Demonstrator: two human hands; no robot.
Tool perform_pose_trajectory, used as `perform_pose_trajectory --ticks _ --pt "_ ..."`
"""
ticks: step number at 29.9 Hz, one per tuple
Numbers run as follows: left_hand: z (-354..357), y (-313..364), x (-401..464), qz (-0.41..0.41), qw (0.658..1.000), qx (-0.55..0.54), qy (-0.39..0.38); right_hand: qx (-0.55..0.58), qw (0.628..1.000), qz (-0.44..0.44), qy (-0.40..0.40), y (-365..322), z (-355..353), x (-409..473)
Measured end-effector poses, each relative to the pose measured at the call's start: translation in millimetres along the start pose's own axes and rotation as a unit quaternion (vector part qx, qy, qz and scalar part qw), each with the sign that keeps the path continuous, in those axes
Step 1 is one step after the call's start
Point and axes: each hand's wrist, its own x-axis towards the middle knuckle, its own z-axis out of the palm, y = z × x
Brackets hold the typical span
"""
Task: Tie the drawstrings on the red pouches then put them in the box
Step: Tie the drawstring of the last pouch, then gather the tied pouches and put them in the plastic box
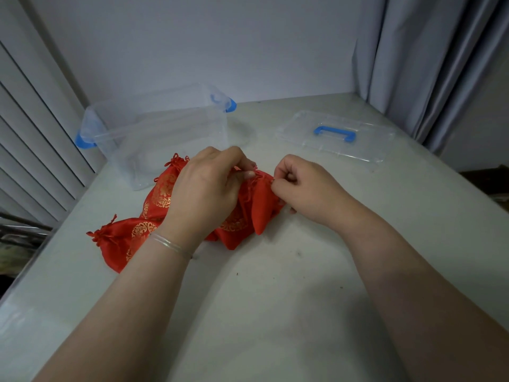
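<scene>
Several red pouches with gold print lie in a heap on the white table. One pouch [260, 205] is lifted at its gathered mouth between both hands. My left hand [205, 188] pinches the drawstring at the pouch's top from the left. My right hand [305, 188] pinches the string at the mouth's right side. Another pouch [121, 241] with its mouth gathered lies at the near left, and a further pouch [165, 186] lies behind my left hand. The clear plastic box [154, 133] with blue latches stands open behind the heap; I see no pouch inside.
The box's clear lid [336, 139] with a blue handle lies flat at the back right. Grey curtains [429, 64] hang at the right, and a slatted panel [33, 133] runs along the left. The table edge [33, 260] drops off at the left.
</scene>
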Motion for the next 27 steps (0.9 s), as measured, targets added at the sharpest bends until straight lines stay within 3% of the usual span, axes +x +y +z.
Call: perform_pose_trajectory --ticks 5,9,11,16,23,27 --pt "-2 0 0 -0.042 0.999 -0.017 -0.027 -0.093 0.996 -0.011 0.005 3 0 0" --pt "-6 -3 2 -0.098 0.988 -0.112 -0.041 0.090 0.993 -0.038 0.067 10 12 4" --pt "-8 -6 2 -0.126 0.982 -0.135 -0.047 0.154 0.985 -0.044 0.061 8 24 2" --pt "-9 -22 3 -0.195 0.974 -0.115 -0.031 -0.055 0.996 -0.061 -0.030 9 64 -6" --pt "-14 -38 4 -0.254 0.953 -0.138 0.084 -0.270 0.962 -0.024 -0.018 -1 89 -3" --pt "-12 -47 3 -0.262 0.948 -0.144 0.106 -0.268 0.963 -0.003 -0.036 -4 78 8"
